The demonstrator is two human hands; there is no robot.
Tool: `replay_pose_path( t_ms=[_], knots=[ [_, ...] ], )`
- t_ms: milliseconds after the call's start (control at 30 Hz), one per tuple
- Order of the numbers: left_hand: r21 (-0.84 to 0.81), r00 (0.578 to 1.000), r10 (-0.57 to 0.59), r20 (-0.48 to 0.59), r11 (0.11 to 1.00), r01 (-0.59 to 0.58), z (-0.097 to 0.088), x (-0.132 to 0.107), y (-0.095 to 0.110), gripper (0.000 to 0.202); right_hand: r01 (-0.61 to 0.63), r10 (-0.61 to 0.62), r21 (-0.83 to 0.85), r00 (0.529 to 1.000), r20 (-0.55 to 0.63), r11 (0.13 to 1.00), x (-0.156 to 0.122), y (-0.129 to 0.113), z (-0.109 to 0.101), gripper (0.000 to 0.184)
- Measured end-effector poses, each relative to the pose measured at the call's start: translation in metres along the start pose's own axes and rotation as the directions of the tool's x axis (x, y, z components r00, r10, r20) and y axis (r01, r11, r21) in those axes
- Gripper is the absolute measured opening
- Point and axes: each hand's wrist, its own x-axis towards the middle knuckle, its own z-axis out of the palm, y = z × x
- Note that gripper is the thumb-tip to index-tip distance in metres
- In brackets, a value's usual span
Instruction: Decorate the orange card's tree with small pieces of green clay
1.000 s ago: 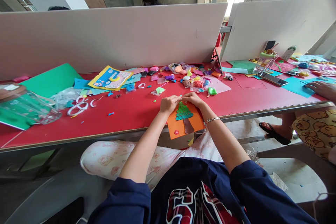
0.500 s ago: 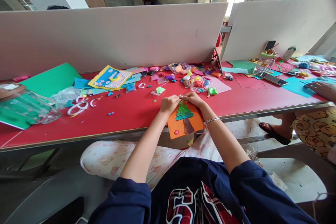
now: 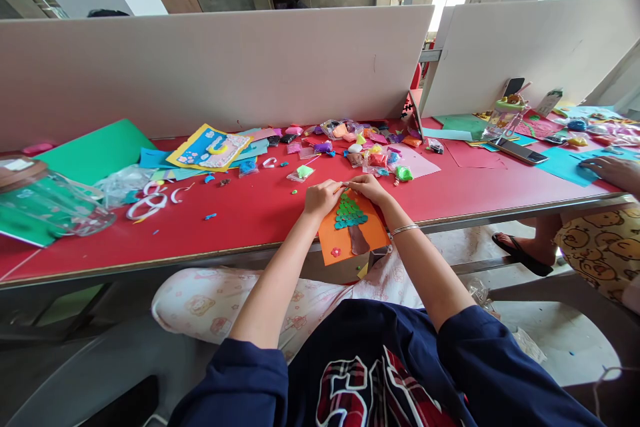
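An orange card point(image 3: 330, 233) hangs over the near table edge, tilted towards my lap. On it is a clay tree, with a crown point(image 3: 349, 213) of small green to teal discs and a brown trunk point(image 3: 359, 240). A small red flower point(image 3: 336, 252) sits at the card's lower left. My left hand point(image 3: 323, 197) and my right hand point(image 3: 369, 189) meet at the card's upper end, just above the treetop. Both have curled fingers, with the fingertips pinched close together. Whatever is between them is too small or hidden to name.
Several bagged clay lumps point(image 3: 377, 157) lie beyond my hands. To the left are white-handled scissors point(image 3: 147, 205), a blue and yellow picture card point(image 3: 210, 148) and a clear jar point(image 3: 60, 203). A co-worker's hand point(image 3: 613, 170) rests at right near a phone point(image 3: 520, 150).
Almost nothing differs. My fingers shift very slightly above the treetop, while the card and the things on the table stay in place.
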Motion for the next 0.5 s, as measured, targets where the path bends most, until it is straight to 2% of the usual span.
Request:
replay_pose_path(
  t_ms=[300,500],
  knots=[
    [0.032,0.999,-0.01,0.035,0.999,0.009,-0.0011,0.0,0.0011,0.029,-0.003,0.007,-0.046,0.998,0.069,0.999,0.0006,0.0058,0.0005,0.047],
    [0.018,0.999,-0.027,0.027,0.999,0.027,-0.0005,-0.0001,0.0005,0.027,0.028,-0.024,-0.048,0.998,0.065,0.998,-0.0005,0.0039,0.0003,0.05]
  ],
)
